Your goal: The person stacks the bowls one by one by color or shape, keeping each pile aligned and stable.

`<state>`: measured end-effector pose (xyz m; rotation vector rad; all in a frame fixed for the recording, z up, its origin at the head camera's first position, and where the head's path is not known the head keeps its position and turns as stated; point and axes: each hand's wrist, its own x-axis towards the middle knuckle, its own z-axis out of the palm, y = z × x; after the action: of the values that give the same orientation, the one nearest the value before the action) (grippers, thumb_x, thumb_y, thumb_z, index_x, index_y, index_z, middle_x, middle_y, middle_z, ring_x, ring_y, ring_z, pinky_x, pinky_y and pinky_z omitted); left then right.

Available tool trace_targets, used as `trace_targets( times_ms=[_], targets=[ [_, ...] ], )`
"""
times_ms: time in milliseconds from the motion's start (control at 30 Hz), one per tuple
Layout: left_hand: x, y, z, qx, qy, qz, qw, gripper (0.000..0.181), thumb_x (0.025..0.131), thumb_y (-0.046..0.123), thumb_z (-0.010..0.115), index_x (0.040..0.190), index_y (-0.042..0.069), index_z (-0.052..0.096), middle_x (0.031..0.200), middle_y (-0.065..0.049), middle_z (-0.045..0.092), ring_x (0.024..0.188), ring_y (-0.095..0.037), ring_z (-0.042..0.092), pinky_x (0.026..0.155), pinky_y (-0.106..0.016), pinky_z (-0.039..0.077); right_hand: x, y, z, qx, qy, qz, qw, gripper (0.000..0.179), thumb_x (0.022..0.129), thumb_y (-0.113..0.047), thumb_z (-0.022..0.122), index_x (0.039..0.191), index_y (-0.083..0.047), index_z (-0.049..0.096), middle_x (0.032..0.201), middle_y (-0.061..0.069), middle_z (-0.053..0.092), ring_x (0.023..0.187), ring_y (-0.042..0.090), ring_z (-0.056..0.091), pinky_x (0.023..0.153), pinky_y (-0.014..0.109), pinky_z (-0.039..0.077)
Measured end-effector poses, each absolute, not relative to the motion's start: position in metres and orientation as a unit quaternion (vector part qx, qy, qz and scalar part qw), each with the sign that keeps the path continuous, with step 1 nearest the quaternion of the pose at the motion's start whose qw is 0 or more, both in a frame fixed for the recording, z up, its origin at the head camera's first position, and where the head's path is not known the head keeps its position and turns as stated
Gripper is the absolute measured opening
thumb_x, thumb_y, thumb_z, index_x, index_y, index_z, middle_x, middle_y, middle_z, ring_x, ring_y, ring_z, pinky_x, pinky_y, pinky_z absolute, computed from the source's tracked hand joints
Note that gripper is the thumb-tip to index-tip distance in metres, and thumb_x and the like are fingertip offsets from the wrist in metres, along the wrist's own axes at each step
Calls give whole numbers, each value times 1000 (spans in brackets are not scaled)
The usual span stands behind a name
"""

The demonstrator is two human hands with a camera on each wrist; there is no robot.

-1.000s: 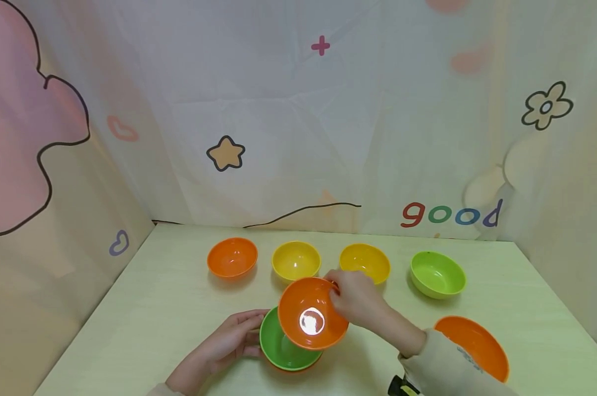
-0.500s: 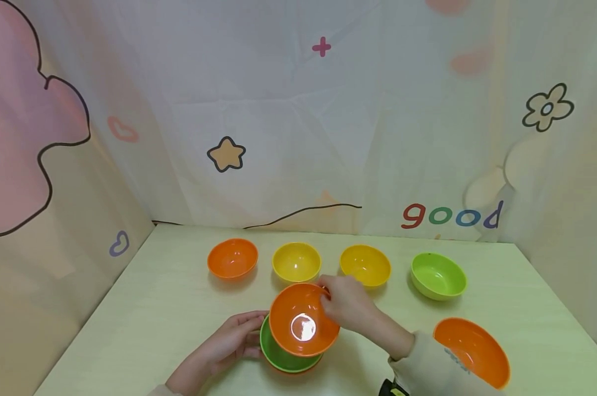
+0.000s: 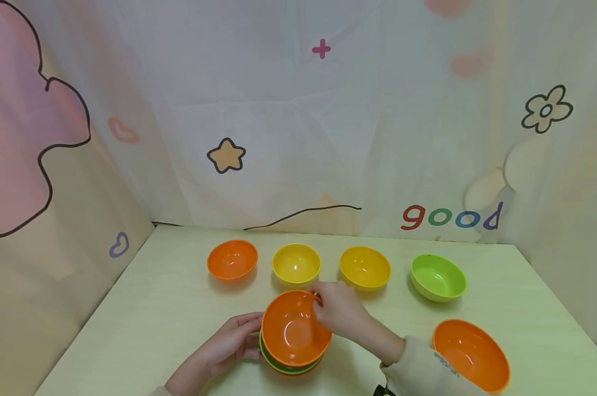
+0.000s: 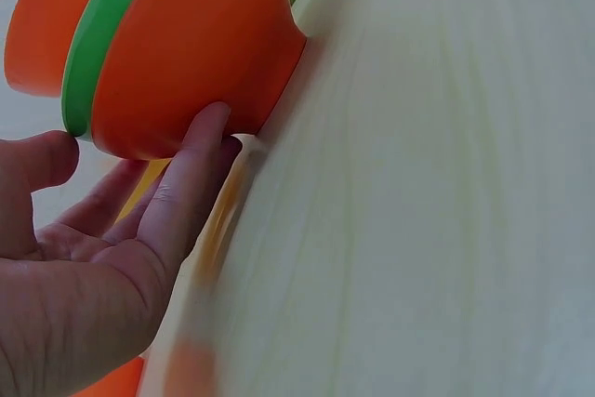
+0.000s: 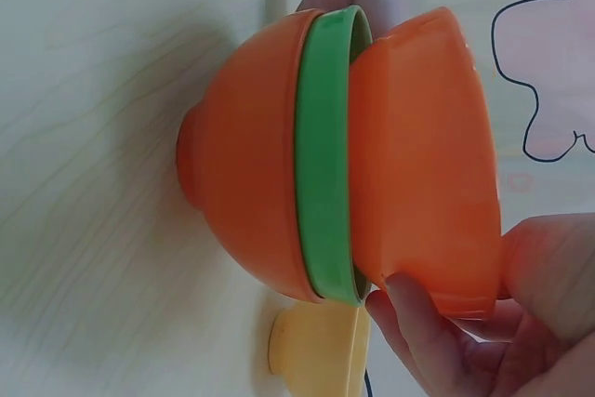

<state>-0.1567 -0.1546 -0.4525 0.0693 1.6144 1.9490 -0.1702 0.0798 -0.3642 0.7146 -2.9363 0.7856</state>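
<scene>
My right hand (image 3: 340,311) pinches the far right rim of an orange bowl (image 3: 293,330), thumb on the inside. In the right wrist view that bowl's base sits partly inside a green bowl (image 5: 325,155), slightly tilted. The green bowl is nested in a lower orange bowl (image 5: 251,155), which stands on the table. My left hand (image 3: 231,344) rests against the stack's left side. The left wrist view shows its thumb at the green rim and its extended fingers (image 4: 186,174) touching the lower orange bowl's outer wall.
Along the back of the table (image 3: 130,313) stand an orange bowl (image 3: 232,260), two yellow bowls (image 3: 296,265) and a light green bowl (image 3: 438,278). A larger orange bowl (image 3: 471,355) lies at the right, partly behind my right sleeve (image 3: 427,368). A printed curtain (image 3: 278,110) closes off the back.
My right hand has brought the orange bowl left and down, from over the green bowl's right side into its mouth. My left hand has stayed in place at the stack.
</scene>
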Motion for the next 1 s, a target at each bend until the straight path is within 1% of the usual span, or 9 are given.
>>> trace_targets(
  times_ms=[333,667,1000],
  targets=[
    [-156,-154,-452,30,601,739,305,55,93,33,53,134,-2,43,123,-12,58,97,-22,63,80,-38,54,-171,78,-368,230,-943,242,14,17,81,-4,64,97,-7,68,79,2,66,59,10,48,51,17,43],
    [-156,-154,-452,30,605,736,301,54,93,33,53,133,-2,44,121,-12,59,95,-21,64,79,-38,55,-169,78,-369,236,-940,245,32,12,80,-4,64,91,-7,66,72,0,62,56,9,47,48,17,40],
    [-156,-154,-452,34,603,738,300,53,93,33,52,133,-2,44,122,-11,59,94,-21,64,77,-37,55,-169,78,-370,243,-940,232,55,10,79,-5,65,89,-8,67,71,0,63,57,8,48,50,18,40]
  ],
)
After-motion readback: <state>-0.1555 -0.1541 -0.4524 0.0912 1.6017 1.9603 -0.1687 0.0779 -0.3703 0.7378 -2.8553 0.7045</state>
